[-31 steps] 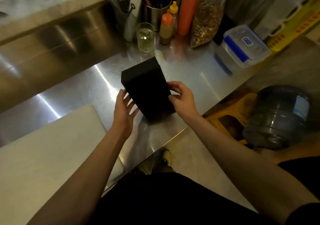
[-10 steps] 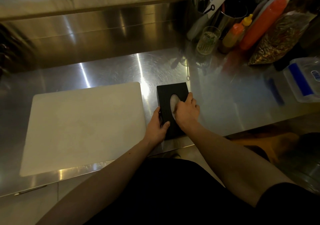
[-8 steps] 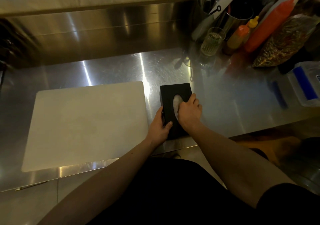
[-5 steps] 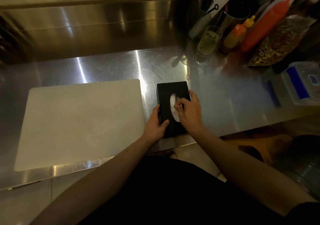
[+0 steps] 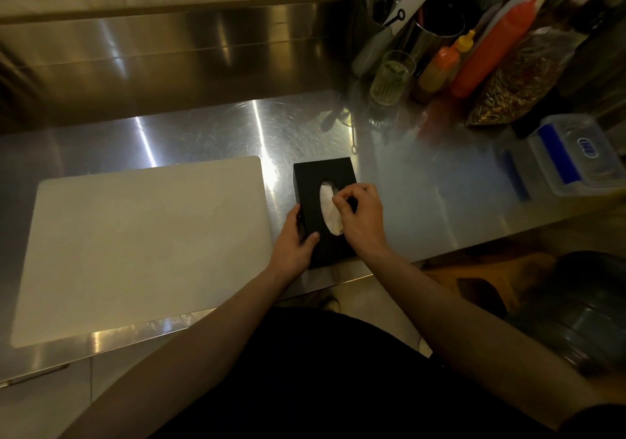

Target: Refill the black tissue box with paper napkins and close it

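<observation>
Two hands at frame centre: left hand [image 5: 294, 241] grips the box [image 5: 313, 192]; right fingers [image 5: 339, 198] pinch the napkin [image 5: 328, 209] directly beneath.

The scene is dim and yellowish. Bright streaks of glare cross the steel counter [image 5: 389, 167] and the steel wall [image 5: 169, 62] behind it, so light falls from above. The near part, with the dark clothing, sinks into shadow. Straight edges bow toward the corners. The bottles [image 5: 487, 49] at far right look soft and slightly blurred.
</observation>
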The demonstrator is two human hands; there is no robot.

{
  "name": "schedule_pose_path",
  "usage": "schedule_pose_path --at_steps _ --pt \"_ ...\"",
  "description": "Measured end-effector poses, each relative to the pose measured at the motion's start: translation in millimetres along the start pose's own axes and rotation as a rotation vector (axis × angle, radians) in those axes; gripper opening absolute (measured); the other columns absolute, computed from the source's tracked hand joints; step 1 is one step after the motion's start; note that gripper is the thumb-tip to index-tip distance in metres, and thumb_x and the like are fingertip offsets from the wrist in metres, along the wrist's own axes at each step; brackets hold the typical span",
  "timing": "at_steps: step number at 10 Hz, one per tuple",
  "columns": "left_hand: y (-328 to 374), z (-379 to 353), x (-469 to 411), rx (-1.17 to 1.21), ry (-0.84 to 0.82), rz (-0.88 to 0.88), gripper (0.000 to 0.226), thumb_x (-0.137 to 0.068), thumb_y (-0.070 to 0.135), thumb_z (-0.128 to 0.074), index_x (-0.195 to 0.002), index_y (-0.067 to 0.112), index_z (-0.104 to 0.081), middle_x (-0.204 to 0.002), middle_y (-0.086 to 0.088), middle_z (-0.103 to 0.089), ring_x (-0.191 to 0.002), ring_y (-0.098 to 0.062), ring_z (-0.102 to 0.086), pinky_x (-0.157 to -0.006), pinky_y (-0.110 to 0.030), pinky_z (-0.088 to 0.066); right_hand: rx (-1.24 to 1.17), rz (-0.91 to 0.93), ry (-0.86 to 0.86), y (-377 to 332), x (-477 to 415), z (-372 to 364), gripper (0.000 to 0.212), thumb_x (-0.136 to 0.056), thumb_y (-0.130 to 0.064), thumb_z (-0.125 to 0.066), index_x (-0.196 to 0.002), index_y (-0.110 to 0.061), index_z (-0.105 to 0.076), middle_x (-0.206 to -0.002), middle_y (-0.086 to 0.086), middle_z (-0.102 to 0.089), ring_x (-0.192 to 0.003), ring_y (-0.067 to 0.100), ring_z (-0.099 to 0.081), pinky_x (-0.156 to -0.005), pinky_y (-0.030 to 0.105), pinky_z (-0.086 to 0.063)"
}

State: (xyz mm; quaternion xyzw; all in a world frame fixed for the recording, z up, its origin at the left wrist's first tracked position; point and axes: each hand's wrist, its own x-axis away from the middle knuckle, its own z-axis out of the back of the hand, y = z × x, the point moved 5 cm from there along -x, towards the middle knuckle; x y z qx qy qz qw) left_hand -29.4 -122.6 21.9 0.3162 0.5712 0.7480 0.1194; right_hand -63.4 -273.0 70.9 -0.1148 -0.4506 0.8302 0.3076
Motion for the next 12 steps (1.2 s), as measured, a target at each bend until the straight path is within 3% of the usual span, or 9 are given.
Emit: schedule_pose_path --at_steps 1,3,4,6,7,9,10,12 --pt "-0.1 -0.4 0.3 -0.011 0.005 0.007 0.069 -0.092 0.002 -0.056 -0.151 0.01 -0.022 -0.149 -0.008 -0.039 -0.135 -0.016 -0.041 -0.113 -0.035 -0.036 0.002 0.013 0.006 -2.4 1.4 0.3 0.005 -0.094 -0.018 -0.062 -0.095 -0.013 -0.062 -0.108 -0.003 -0.044 -0.094 0.006 -0.048 -0.078 0.008 -0.037" --pt "1.9 -0.9 0.2 -0.045 0.01 0.021 0.069 -0.092 0.002 -0.057 -0.151 0.009 -0.021 -0.15 -0.01 -0.038 -0.136 -0.02 -0.04 -0.114 -0.041 -0.035 -0.006 0.035 0.0 -1.9 3.2 0.6 0.006 -0.095 -0.019 -0.06 -0.096 -0.013 -0.06 -0.11 -0.001 -0.046 -0.087 0.001 -0.049 -0.075 0.008 -0.038" --pt "2.4 -0.1 0.6 -0.05 0.008 0.03 0.069 -0.093 0.004 -0.057 -0.151 0.011 -0.021 -0.15 -0.01 -0.038 -0.136 -0.021 -0.04 -0.114 -0.045 -0.035 -0.019 0.055 -0.015 0.4 3.0 2.1 0.008 -0.096 -0.02 -0.058 -0.1 -0.013 -0.06 -0.112 0.002 -0.049 -0.092 0.004 -0.051 -0.077 0.009 -0.04" --pt "7.1 3.4 3.4 -0.007 -0.031 0.071 0.067 -0.093 0.007 -0.058 -0.15 0.019 -0.023 -0.152 -0.006 -0.036 -0.138 -0.025 -0.039 -0.112 -0.05 -0.037 -0.136 -0.028 -0.024 8.4 3.9 12.3 0.029 -0.103 -0.022 -0.043 -0.132 -0.02 -0.049 -0.133 0.0 -0.047 -0.115 0.007 -0.047 -0.089 0.014 -0.042" --pt "13.1 6.6 2.5 -0.027 -0.068 0.077 0.065 -0.094 0.008 -0.057 -0.149 0.018 -0.023 -0.152 -0.008 -0.036 -0.139 -0.027 -0.038 -0.113 -0.048 -0.036 -0.187 -0.157 0.011 12.3 9.3 18.9 0.033 -0.105 -0.023 -0.039 -0.138 -0.02 -0.042 -0.14 0.002 -0.046 -0.124 0.013 -0.046 -0.095 0.019 -0.04" --pt "22.5 12.0 2.5 -0.071 -0.099 0.083 0.055 -0.099 0.015 -0.05 -0.149 0.017 -0.027 -0.15 -0.009 -0.04 -0.136 -0.028 -0.041 -0.111 -0.044 -0.039 -0.129 -0.207 0.031 15.7 18.3 20.5 0.036 -0.104 -0.03 -0.04 -0.138 -0.018 -0.041 -0.141 0.007 -0.048 -0.13 0.022 -0.047 -0.104 0.035 -0.042" --pt "28.2 16.2 3.7 -0.078 -0.117 0.074 0.051 -0.101 0.019 -0.047 -0.148 0.018 -0.028 -0.15 -0.008 -0.041 -0.136 -0.026 -0.043 -0.11 -0.041 -0.04 -0.08 -0.201 0.027 11.3 22.9 22.5 0.038 -0.104 -0.032 -0.042 -0.139 -0.018 -0.041 -0.142 0.007 -0.048 -0.131 0.021 -0.046 -0.104 0.032 -0.04" --pt "57.5 41.7 -1.7 -0.304 -0.02 -0.115 0.051 -0.102 0.034 -0.042 -0.149 0.016 -0.031 -0.154 -0.007 -0.038 -0.14 -0.025 -0.038 -0.114 -0.038 -0.032 0.074 -0.026 0.044 -28.0 27.8 28.3 0.044 -0.103 -0.034 -0.043 -0.142 -0.016 -0.039 -0.147 0.008 -0.043 -0.134 0.022 -0.042 -0.107 0.032 -0.035"
